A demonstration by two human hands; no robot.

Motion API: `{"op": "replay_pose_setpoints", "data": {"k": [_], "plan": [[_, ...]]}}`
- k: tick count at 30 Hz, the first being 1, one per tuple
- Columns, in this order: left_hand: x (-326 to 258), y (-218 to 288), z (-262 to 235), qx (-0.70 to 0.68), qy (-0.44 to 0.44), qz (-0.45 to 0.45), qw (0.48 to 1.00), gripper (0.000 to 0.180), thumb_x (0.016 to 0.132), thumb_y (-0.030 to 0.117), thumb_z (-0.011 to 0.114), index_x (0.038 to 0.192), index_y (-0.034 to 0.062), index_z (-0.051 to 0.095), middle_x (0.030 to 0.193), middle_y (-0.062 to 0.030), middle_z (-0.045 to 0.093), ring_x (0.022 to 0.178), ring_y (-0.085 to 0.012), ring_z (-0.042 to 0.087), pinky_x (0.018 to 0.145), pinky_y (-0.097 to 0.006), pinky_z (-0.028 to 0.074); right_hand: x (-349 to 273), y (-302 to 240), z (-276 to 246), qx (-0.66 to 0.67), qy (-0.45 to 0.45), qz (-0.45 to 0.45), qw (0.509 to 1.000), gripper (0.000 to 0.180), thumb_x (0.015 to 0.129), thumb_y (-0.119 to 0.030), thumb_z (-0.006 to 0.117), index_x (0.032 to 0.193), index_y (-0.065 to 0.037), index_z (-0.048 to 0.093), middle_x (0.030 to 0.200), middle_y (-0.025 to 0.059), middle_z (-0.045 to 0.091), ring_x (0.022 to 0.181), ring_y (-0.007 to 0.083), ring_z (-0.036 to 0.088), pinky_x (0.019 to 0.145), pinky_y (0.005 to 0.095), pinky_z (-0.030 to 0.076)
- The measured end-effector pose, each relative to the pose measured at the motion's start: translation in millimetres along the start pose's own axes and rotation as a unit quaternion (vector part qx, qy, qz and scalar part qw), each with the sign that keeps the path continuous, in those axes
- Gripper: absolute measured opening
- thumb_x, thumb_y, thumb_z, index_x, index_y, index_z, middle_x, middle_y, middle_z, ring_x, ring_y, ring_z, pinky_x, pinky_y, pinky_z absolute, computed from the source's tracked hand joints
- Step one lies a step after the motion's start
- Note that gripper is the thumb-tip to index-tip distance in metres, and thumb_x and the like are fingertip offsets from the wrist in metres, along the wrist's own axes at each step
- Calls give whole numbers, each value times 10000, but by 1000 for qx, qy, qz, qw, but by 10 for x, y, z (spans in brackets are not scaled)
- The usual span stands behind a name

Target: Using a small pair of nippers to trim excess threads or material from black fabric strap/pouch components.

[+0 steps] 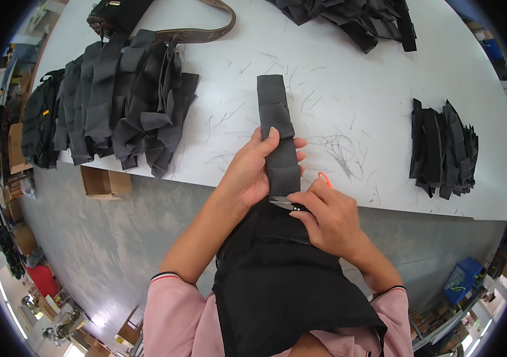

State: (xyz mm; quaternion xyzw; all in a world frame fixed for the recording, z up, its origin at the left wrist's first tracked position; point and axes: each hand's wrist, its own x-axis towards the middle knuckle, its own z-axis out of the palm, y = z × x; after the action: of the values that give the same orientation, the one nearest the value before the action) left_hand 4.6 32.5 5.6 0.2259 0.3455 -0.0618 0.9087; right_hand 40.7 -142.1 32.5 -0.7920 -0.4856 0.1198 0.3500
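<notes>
Listing what lies before the worker, as seen from where I stand: one left hand [248,169], closed to a flat pinch on a dark fabric strip [281,153], thumb on top, fingers passing beneath and showing beyond its far edge — a grip that probably keeps the piece flat and steady. One right hand [338,221], curled shut around small scissors [280,203], blades at the strip's near end, just below the left hand; the orange handle [325,179] shows past its knuckles, so the points seem kept close for fine control. One heap of dark strips [140,101], left of the left hand; one smaller stack [443,149], right of the right hand — apart, perhaps, to avoid mixing. One further pile [348,18], beyond both hands. Loose thread ends [344,156], scattered past the right hand on the white table [229,77]. One black apron [295,291], below both hands, presumably worn against lint.
</notes>
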Motion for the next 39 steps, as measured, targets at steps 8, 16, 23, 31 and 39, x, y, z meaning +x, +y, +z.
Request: {"op": "replay_pose_setpoints", "data": {"k": [8, 16, 23, 31, 39], "plan": [[2, -32, -29, -7, -21, -41, 999, 297, 984, 282, 405, 1189, 68, 390, 1112, -170, 578, 914, -224, 611, 767, -414, 559, 35, -52, -74, -67, -24, -42, 997, 266, 638, -73, 719, 895, -95, 652, 704, 24, 488, 536, 203, 476, 480, 313, 372], [18, -34, -44, -9, -16, -52, 998, 305, 976, 279, 429, 1203, 80, 382, 1122, -166, 577, 924, -234, 609, 766, -436, 555, -76, -15, -198, 137, -52, 50, 988, 271, 654, -55, 733, 909, -86, 647, 745, 35, 498, 578, 201, 512, 506, 291, 410], [-44, 17, 56, 16, -40, -42, 998, 339, 978, 292, 422, 1255, 102, 374, 1159, -157, 569, 943, -234, 604, 788, -425, 544, -48, 49, -278, 207, -127, 56, 968, 363, 665, -50, 747, 1002, -90, 617, 812, 42, 470, 639, 185, 488, 554, 288, 402], [-40, -39, 117, 74, -8, 57, 996, 317, 980, 311, 415, 1224, 109, 396, 1193, -133, 569, 853, -187, 611, 725, -364, 548, 1, 58, 61, 172, 88, 27, 981, 197, 627, 47, 679, 778, -48, 594, 631, 3, 469, 541, 129, 456, 486, 245, 360], [-79, -30, 228, 146, 20, 156, 977, 290, 974, 260, 452, 1168, 51, 400, 1021, -140, 632, 669, -145, 604, 562, -285, 528, -231, 16, 142, 51, 23, -52, 997, 352, 577, -2, 690, 913, -82, 619, 752, 45, 530, 561, 173, 531, 457, 280, 404]]}}
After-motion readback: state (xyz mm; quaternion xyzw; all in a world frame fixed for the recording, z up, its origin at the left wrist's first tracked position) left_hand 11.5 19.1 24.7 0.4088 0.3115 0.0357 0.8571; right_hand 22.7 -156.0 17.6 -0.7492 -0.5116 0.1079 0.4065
